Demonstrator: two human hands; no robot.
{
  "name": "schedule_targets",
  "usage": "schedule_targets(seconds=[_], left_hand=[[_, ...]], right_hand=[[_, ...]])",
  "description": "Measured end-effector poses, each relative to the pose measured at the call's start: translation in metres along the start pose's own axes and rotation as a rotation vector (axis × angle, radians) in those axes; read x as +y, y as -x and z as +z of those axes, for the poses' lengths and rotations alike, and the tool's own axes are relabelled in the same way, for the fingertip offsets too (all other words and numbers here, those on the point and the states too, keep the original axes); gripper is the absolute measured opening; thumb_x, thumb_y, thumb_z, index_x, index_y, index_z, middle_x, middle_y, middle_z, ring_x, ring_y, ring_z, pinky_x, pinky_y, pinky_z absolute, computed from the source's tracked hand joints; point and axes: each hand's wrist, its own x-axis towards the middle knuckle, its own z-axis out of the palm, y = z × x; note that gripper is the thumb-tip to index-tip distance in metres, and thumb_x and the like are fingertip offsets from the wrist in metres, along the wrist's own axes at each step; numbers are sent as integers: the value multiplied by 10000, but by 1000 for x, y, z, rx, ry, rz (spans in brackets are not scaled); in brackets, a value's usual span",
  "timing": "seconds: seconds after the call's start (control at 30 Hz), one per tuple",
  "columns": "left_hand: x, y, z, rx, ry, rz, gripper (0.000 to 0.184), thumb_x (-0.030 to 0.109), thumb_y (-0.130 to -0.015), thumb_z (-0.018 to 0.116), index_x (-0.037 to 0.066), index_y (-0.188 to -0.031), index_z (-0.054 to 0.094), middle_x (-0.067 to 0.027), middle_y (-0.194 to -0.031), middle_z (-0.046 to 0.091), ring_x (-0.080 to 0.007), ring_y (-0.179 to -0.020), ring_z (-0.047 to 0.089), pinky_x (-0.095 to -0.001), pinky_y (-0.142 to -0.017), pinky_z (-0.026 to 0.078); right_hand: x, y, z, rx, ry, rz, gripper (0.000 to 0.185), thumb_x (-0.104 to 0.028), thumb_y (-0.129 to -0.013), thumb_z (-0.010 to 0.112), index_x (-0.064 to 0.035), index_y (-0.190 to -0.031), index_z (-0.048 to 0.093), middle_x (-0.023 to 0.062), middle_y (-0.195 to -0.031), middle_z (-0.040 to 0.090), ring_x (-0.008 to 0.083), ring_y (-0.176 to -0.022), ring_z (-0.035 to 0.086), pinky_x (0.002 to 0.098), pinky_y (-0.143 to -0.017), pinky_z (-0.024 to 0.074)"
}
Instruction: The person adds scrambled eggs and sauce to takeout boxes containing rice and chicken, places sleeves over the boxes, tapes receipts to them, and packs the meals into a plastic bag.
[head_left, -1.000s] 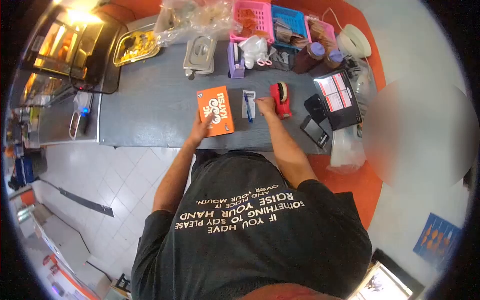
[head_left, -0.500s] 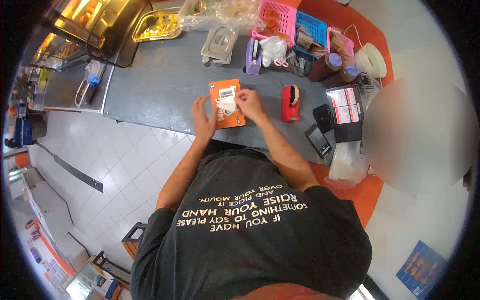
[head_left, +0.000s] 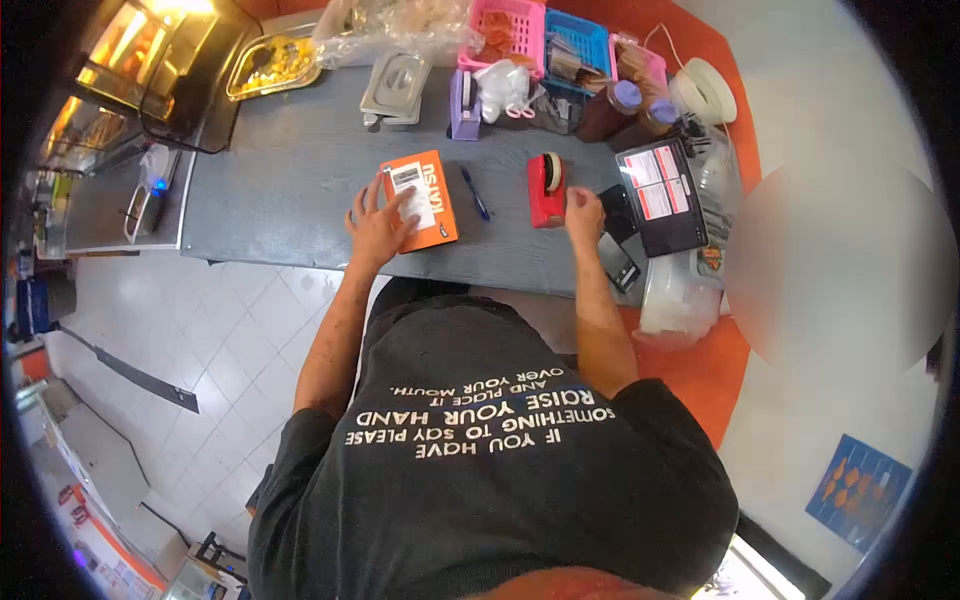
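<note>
An orange box with "KATSU" in white letters lies on the grey counter. A white printed slip rests on its top. My left hand lies over the slip and the box's left side, fingers spread, pressing lightly on them. My right hand is at the right edge of a red tape dispenser holding a tape roll. Its fingers are curled together; what they hold, if anything, is hidden. A blue pen lies between box and dispenser.
A phone and a black tablet-like case lie right of my right hand. Along the back stand a purple dispenser, a lidded metal container, a blue basket and sauce bottles.
My right hand has left the box and moved right to the red dispenser. My left hand now lies over the slip. The pen has come into sight beside the box, and the view has shifted.
</note>
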Motion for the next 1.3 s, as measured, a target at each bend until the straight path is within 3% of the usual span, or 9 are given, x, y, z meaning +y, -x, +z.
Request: schedule_targets(seconds=[0.1, 0.3, 0.4, 0.57, 0.7, 0.83, 0.97, 1.13, 1.3], left_hand=[[-6, -1, 1, 34, 27, 72, 473, 433, -780, 662, 359, -1236, 559, -65, -1504, 196, -348, -1343, 205, -650, -984, 194], [-12, 2, 7, -26, -22, 78, 506, 432, -799, 645, 382, -1285, 510, -70, -1500, 193, -362, -1336, 206, -610, -999, 201], [-8, -1, 2, -36, -29, 79, 502, 427, -808, 637, 383, -1290, 504, -70, -1498, 198, -366, -1336, 206, -615, -1000, 195], [-2, 0, -1, -32, -72, 98, 485, 430, -818, 621, 373, -1287, 506, -47, -1495, 212, -354, -1336, 218, -644, -992, 182], [-1, 0, -2, -13, -147, 119, 496, 454, -830, 596, 346, -1302, 489, -21, -1477, 268, -319, -1333, 250, -690, -981, 150], [-2, 4, 4, -44, -129, 131, 500, 452, -858, 558, 324, -1331, 457, -17, -1465, 293, -302, -1341, 244, -708, -981, 117], [-1, 3, 4, -50, -156, 133, 502, 459, -867, 540, 325, -1340, 438, -15, -1467, 288, -303, -1350, 225, -711, -988, 93], [-6, 0, 1, -60, -174, 160, 511, 484, -875, 507, 314, -1349, 423, -22, -1469, 283, -313, -1359, 204, -711, -994, 61], [-5, -4, -4, -57, -168, 199, 495, 483, -870, 514, 285, -1318, 447, -26, -1435, 310, -318, -1352, 201, -725, -991, 55]], right_hand=[[26, -4, -6, -329, 87, 182, 352, -349, -832, 639, -34, -981, 691, 114, -744, 669, 184, -710, 640, 285, -653, 488], [47, 18, -10, -477, -713, 488, 206, -240, -806, 681, -64, -912, 703, 32, -721, 636, 108, -692, 589, 201, -626, 440], [76, 31, -1, -435, -584, 298, 161, -164, -779, 689, -30, -869, 691, 64, -743, 648, 137, -693, 599, 253, -631, 458], [61, 36, -3, -20, 428, -321, 171, -147, -724, 699, 17, -765, 676, 144, -763, 658, 198, -737, 626, 324, -679, 477], [55, 41, -1, -477, 528, 103, 221, -179, -712, 717, 28, -774, 670, 113, -667, 633, 204, -671, 616, 335, -647, 477], [-49, 44, 16, -591, -309, 373, 246, -230, -772, 713, 5, -835, 679, -22, -470, 455, 109, -398, 441, 292, -398, 346], [-162, 31, 78, -773, -534, 329, 244, -228, -791, 698, 11, -835, 681, -36, -478, 460, 72, -372, 390, 264, -348, 274], [-167, 9, 187, -482, 127, -101, 404, -367, -709, 722, 31, -759, 682, 126, -631, 654, 246, -559, 639, 373, -542, 491], [-189, 3, 133, -734, 332, 70, 435, -410, -692, 717, 13, -792, 697, 224, -828, 669, 354, -864, 658, 420, -765, 509]])
